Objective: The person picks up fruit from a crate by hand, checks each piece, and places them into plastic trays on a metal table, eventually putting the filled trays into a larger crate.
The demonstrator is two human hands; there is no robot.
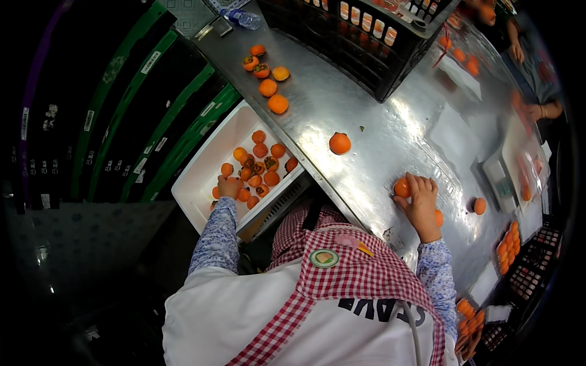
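My left hand (229,188) reaches into a white plastic box (194,163) beside the table, its fingers closed round a persimmon that they mostly cover. Around it lie several loose orange persimmons (271,178), some showing their brown-green leafy tops. On the metal table, my right hand (422,207) grips a persimmon (402,187) between thumb and forefinger, with the other fingers bent over the tabletop. Another persimmon (439,218) sits partly hidden beside that wrist. A single persimmon (340,143) stands apart between the box and my right hand.
Several persimmons (268,88) stand at the table's far left, near a plastic bottle (244,19). A black crate (348,46) occupies the far side. Packed orange fruit (508,248) lies at right. Green-edged black crates (140,116) are stacked at left. A co-worker's hand (535,112) shows far right.
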